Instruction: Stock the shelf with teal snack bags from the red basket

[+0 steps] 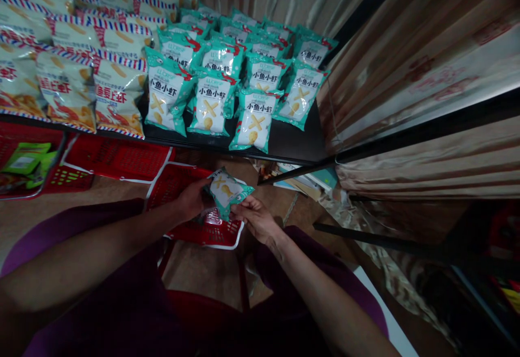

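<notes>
Between my two hands is a teal-and-white snack bag (226,190), tilted, above a red shopping basket (162,189). My left hand (194,199) grips the bag's left side, its fingertips partly hidden behind it. At the lower right corner, my right hand (254,214) pinches the teal edge. Matching teal snack bags (210,102) stand in rows on the black shelf (292,143) just beyond. Inside the basket, under the bag, a clear shiny wrapping (213,216) shows; what it belongs to is unclear.
White snack bags with striped edges (119,94) fill the shelf's left side. More red baskets (117,154) sit below, the leftmost with green packets (26,157). A black metal bar (422,143) and patterned curtain (447,75) stand at right. Books or boxes (312,178) lie under the shelf.
</notes>
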`<state>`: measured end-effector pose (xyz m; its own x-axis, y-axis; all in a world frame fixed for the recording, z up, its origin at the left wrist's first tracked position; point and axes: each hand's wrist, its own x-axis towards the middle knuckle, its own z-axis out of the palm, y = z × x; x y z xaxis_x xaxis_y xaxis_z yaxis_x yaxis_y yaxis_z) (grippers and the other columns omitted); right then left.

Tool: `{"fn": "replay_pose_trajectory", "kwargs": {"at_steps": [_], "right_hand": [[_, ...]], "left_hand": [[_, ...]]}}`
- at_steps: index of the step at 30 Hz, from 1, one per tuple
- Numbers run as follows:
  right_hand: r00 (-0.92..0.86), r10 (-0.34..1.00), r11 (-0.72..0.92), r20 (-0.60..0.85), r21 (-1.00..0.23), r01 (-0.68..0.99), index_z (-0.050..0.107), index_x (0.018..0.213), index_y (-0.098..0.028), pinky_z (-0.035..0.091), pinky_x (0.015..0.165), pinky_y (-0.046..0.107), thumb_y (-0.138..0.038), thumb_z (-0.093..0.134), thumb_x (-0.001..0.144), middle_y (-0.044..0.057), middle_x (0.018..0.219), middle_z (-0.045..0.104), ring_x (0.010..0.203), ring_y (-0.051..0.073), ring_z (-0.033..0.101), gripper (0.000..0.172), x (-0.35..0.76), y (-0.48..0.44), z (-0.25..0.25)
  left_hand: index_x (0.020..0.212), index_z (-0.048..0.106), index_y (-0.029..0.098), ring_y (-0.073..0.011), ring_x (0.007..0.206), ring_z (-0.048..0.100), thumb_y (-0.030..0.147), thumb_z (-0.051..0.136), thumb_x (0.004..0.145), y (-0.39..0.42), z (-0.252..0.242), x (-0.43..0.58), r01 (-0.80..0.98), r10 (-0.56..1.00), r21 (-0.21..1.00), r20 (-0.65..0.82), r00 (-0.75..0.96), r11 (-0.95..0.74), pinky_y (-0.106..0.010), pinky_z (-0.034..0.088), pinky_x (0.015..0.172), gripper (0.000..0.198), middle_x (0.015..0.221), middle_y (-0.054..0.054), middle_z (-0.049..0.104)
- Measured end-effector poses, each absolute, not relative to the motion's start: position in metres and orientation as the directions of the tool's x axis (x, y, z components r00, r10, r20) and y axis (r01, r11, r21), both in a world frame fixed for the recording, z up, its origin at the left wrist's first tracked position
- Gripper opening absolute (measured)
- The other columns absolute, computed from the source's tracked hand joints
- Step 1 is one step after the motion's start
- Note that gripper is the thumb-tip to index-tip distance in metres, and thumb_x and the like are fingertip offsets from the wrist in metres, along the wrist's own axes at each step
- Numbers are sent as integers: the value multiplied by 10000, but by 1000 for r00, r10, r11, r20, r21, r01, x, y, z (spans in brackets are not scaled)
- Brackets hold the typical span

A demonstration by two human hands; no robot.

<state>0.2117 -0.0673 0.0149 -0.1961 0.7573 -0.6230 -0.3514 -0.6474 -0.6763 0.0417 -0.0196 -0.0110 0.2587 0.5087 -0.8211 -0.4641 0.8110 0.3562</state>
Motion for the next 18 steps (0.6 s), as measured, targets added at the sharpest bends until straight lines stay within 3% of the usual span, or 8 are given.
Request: {"fn": "replay_pose_trajectory", "kwargs": {"at_steps": [9,18], "right_hand": [[-203,808,-588,-553,-770,-247,656,723,-197,508,638,268,-372,834,538,-23,645,674,582,124,610,311,213,-73,11],[-220,797,-602,-562,-767,-221,693,730,-210,503,692,286,-357,834,517,-23,676,699,631,141,629,294,213,-73,8]], "left_hand": [[838,618,129,-165,620,628,270,481,883,-21,-7,42,-434,459,304,-832,313,848,-281,533,591,201,712,-62,667],[877,630,149,-159,667,630,363,509,881,-19,-3,42,-446,506,337,-791,343,829,-276,527,647,245,778,-52,669]]}}
